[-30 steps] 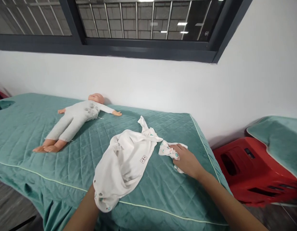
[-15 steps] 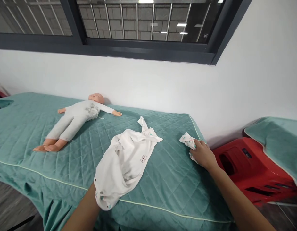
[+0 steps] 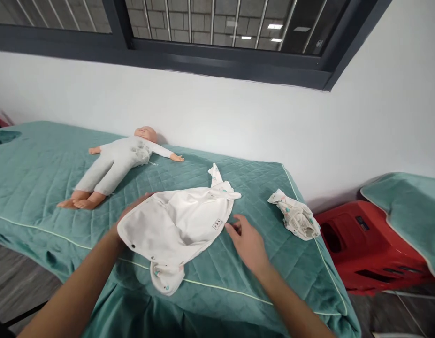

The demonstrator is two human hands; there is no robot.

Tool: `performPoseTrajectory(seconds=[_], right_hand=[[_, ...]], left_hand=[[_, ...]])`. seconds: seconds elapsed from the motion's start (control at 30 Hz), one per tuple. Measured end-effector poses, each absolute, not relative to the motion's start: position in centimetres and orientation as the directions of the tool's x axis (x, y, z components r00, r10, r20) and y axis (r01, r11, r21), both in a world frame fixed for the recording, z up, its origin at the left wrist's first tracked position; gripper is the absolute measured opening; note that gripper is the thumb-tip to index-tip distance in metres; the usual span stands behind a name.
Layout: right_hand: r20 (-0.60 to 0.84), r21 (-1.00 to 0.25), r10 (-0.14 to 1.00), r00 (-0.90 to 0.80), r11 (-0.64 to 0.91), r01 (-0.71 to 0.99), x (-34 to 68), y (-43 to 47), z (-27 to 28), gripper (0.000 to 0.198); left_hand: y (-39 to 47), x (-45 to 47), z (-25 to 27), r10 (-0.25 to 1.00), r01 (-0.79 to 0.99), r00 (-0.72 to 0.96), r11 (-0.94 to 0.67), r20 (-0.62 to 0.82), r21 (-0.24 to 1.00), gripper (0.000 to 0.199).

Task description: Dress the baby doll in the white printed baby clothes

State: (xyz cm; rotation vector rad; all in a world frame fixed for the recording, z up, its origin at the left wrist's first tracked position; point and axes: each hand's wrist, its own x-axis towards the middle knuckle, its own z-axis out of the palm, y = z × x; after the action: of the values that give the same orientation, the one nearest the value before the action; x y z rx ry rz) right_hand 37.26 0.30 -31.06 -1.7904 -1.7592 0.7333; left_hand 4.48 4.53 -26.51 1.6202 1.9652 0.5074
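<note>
A white baby garment (image 3: 196, 211) lies spread on the green quilted cover (image 3: 238, 267), with snap buttons along its near-left end and a small printed label on its right part. My left hand (image 3: 131, 210) is at its left edge, where the cloth hides most of the fingers, so their grip cannot be made out. My right hand (image 3: 248, 244) hovers at the right edge near the label, thumb and fingers bent but apart, holding nothing. Off to the right rests a bunched white patterned cloth (image 3: 294, 216), apart from both hands.
A baby doll (image 3: 115, 162) in a white suit lies on its back at the back left. Past the right end of the bed sits a red plastic piece (image 3: 372, 244), partly under another green cloth (image 3: 407, 197). The white wall (image 3: 210, 112) and window frame (image 3: 220, 65) stand behind.
My right hand has let go of the bunched patterned cloth and moved left to the garment's edge. My left hand has shifted up and left, and the garment lies more spread out.
</note>
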Motion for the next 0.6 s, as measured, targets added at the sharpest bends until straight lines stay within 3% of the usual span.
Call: performPoseTrajectory(seconds=[0.1, 0.17, 0.27, 0.33, 0.4, 0.47, 0.53, 0.6], right_hand=[[-0.053, -0.673, 0.998, -0.021, -0.02, 0.739, 33.9, 1.8, -31.5, 0.053], [-0.023, -0.727, 0.999, -0.043, 0.012, 0.686, 33.2, 2.8, -31.7, 0.048], [0.074, -0.904, 0.994, -0.08, 0.101, 0.415, 34.0, 4.0, -30.9, 0.04], [0.086, -0.974, 0.986, -0.144, 0.113, 0.197, 34.9, 4.4, -28.8, 0.037], [0.06, -0.992, 0.961, -0.271, 0.088, 0.092, 35.7, 4.6, -25.1, 0.034], [0.09, -0.988, 0.908, -0.409, 0.133, 0.08, 36.3, 4.4, -20.6, 0.028], [0.137, -0.969, 0.813, -0.566, 0.229, 0.095, 36.8, 4.0, -16.0, 0.024], [0.149, -0.942, 0.743, -0.653, 0.308, 0.135, 37.5, 3.6, -12.0, 0.019]], left_hand=[[5.4, 2.1, -26.6, 0.987, 0.77, -0.041, 0.132, -0.158, 0.624, 0.031], [5.7, 1.3, -26.1, 0.99, 0.855, -0.059, 0.116, -0.127, 0.505, 0.036], [5.8, 2.7, -24.6, 0.999, 0.975, -0.02, 0.013, 0.029, 0.221, 0.042], [5.7, 5.5, -23.2, 0.972, 0.961, 0.191, -0.214, 0.139, 0.176, 0.042], [5.5, 9.5, -21.4, 0.881, 0.857, 0.416, -0.462, 0.226, 0.227, 0.045], [5.5, 13.6, -19.3, 0.77, 0.682, 0.567, -0.638, 0.292, 0.358, 0.051], [5.7, 17.0, -17.0, 0.707, 0.473, 0.622, -0.681, 0.336, 0.559, 0.048], [6.0, 19.2, -14.8, 0.665, 0.292, 0.686, -0.623, 0.295, 0.726, 0.039]])
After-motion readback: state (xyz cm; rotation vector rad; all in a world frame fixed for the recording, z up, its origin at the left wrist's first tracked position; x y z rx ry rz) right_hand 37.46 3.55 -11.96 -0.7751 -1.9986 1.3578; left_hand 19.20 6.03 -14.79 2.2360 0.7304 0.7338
